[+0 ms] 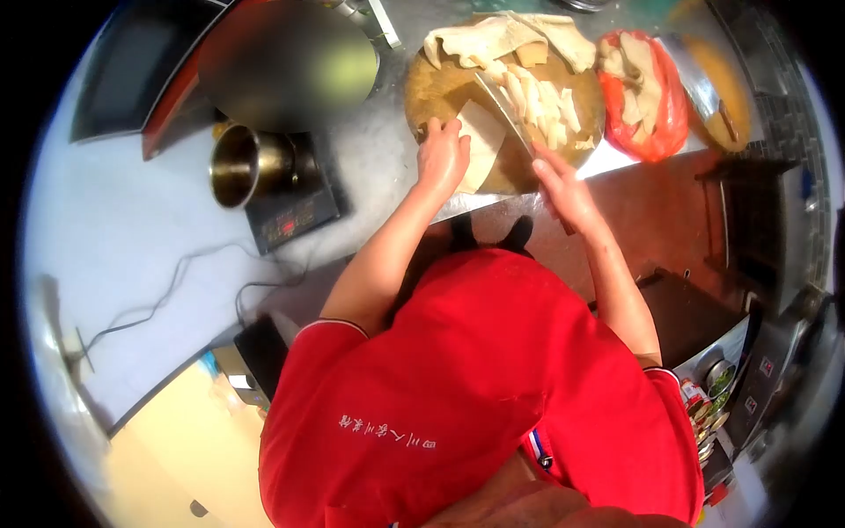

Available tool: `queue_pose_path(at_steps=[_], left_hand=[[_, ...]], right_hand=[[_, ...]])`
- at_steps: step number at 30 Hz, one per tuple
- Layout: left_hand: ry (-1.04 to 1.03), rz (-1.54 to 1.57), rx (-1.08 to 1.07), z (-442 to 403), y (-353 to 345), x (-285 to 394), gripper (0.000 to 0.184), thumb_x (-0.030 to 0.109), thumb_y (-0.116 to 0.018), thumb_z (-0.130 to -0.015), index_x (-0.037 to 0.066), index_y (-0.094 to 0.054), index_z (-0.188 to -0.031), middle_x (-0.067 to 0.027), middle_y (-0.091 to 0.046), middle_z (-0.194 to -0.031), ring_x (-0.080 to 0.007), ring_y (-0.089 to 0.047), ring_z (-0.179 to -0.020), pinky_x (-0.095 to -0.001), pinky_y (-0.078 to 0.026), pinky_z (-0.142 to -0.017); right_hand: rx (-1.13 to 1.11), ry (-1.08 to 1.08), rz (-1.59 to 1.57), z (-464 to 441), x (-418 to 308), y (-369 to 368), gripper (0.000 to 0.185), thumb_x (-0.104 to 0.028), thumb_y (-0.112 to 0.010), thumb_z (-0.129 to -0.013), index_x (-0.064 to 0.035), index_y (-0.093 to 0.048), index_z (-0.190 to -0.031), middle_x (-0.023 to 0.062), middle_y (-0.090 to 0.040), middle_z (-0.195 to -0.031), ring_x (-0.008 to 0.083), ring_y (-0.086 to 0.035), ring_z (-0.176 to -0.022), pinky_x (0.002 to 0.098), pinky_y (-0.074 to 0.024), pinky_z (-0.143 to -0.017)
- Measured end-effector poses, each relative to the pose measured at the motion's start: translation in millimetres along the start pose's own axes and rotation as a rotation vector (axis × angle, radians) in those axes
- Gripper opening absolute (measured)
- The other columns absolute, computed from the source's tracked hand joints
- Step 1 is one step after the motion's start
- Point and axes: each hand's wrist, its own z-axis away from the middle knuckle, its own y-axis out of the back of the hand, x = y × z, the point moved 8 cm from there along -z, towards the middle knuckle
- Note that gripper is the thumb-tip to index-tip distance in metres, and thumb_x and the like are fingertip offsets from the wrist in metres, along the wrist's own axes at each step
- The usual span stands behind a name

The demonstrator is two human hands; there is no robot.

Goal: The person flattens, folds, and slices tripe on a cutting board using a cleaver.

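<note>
My right hand (568, 189) is closed round the handle of a kitchen knife (503, 107), whose blade slants up and left over the round wooden chopping board (422, 92). Left of the blade lies a flat, pale slab of food (482, 145); its exact kind I cannot make out. My left hand (443, 157) rests at the slab's left edge, its fingers curled against it. Cut pale strips (541, 106) are heaped to the right of the blade. Larger uncut pale pieces (488, 40) lie along the board's far edge.
Right of the board, a red plastic bag (647, 132) holds more pale pieces. Beyond it, a second cleaver (695, 88) lies on another board (731, 123). To the left stand a metal pot (233, 167) and a black cooker or scale (295, 216) with a cable.
</note>
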Motion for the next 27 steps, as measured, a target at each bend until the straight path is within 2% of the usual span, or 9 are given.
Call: queue_pose_path(at_steps=[1,3,5,8,9,12,13,19,27], left_hand=[[0.017,-0.011,-0.039,8.7,1.2,2.7,0.025,0.017,-0.072,-0.093,0.002,-0.067,-0.113,-0.0248,-0.059,-0.124,-0.0477,-0.065,-0.104,-0.0561,-0.052,-0.092],[-0.052,-0.077,-0.019,20.9,6.5,10.4,0.029,0.017,-0.072,-0.092,0.002,-0.069,-0.116,-0.0239,-0.058,-0.127,-0.0452,-0.062,-0.112,-0.0577,-0.048,-0.1],[-0.221,-0.183,0.087,32.6,8.1,21.0,0.033,0.017,-0.071,-0.09,0.003,-0.071,-0.12,-0.0228,-0.057,-0.133,-0.0422,-0.059,-0.123,-0.0589,-0.043,-0.109],[-0.481,-0.188,0.023,37.0,-15.2,14.1,0.039,0.017,-0.072,-0.088,0.003,-0.072,-0.124,-0.0205,-0.058,-0.141,-0.0372,-0.053,-0.134,-0.0569,-0.037,-0.116],[-0.592,-0.104,0.064,40.0,-17.5,16.5,0.039,0.019,-0.07,-0.088,0.005,-0.074,-0.124,-0.0171,-0.064,-0.14,-0.0337,-0.056,-0.134,-0.0523,-0.039,-0.115],[-0.573,-0.054,-0.036,39.7,-26.6,2.6,0.037,0.023,-0.07,-0.089,0.007,-0.076,-0.121,-0.014,-0.072,-0.129,-0.0311,-0.061,-0.129,-0.051,-0.04,-0.113],[-0.616,-0.105,0.031,41.8,-24.3,5.0,0.034,0.026,-0.069,-0.09,0.009,-0.078,-0.118,-0.0115,-0.076,-0.121,-0.0309,-0.065,-0.122,-0.0517,-0.04,-0.113],[-0.628,0.034,0.112,39.7,-7.2,14.1,0.031,0.028,-0.07,-0.09,0.01,-0.079,-0.114,-0.012,-0.077,-0.117,-0.0303,-0.069,-0.117,-0.0523,-0.042,-0.111],[-0.636,-0.066,0.127,40.2,-11.9,6.6,0.035,0.025,-0.074,-0.087,0.007,-0.077,-0.117,-0.0111,-0.073,-0.124,-0.0311,-0.064,-0.124,-0.0512,-0.042,-0.114]], right_hand=[[-0.005,-0.009,0.026,-0.9,2.6,0.0,0.061,-0.043,-0.061,-0.108,-0.0077,-0.051,-0.156,0.0064,-0.062,-0.068,0.0179,-0.06,-0.056,0.0325,-0.0463,-0.054],[0.182,0.381,0.316,-7.5,-8.5,-3.6,0.063,-0.045,-0.061,-0.107,-0.0076,-0.051,-0.156,0.0153,-0.072,-0.085,0.03,-0.071,-0.076,0.0382,-0.0539,-0.069],[0.19,0.359,0.44,-5.7,-1.4,-12.3,0.065,-0.049,-0.061,-0.106,-0.0071,-0.051,-0.155,0.0275,-0.074,-0.117,0.0475,-0.071,-0.112,0.0468,-0.0552,-0.097],[0.1,0.36,0.564,1.0,-10.6,-43.1,0.067,-0.054,-0.058,-0.105,-0.0072,-0.051,-0.153,0.0285,-0.074,-0.111,0.0486,-0.071,-0.105,0.0496,-0.0562,-0.092],[0.085,0.38,0.635,-0.2,-11.0,-54.3,0.068,-0.056,-0.056,-0.106,-0.008,-0.049,-0.154,0.0296,-0.074,-0.101,0.0488,-0.071,-0.095,0.0528,-0.057,-0.085],[0.061,0.275,0.839,-5.4,-0.1,-74.7,0.069,-0.056,-0.054,-0.106,-0.0086,-0.046,-0.156,0.0284,-0.073,-0.088,0.0482,-0.072,-0.083,0.0549,-0.0569,-0.075],[0.115,0.346,0.856,-4.0,6.3,-76.0,0.07,-0.054,-0.055,-0.106,-0.0082,-0.044,-0.157,0.0281,-0.072,-0.082,0.0478,-0.071,-0.077,0.0563,-0.0562,-0.07],[0.074,0.242,0.802,38.5,16.3,-69.6,0.07,-0.052,-0.057,-0.106,-0.0077,-0.043,-0.158,0.0281,-0.073,-0.086,0.0485,-0.071,-0.079,0.0565,-0.056,-0.071],[0.123,0.333,0.802,-10.9,-3.9,-71.4,0.07,-0.051,-0.058,-0.105,-0.0057,-0.043,-0.157,0.0311,-0.072,-0.092,0.0503,-0.071,-0.086,0.0552,-0.0564,-0.076]])
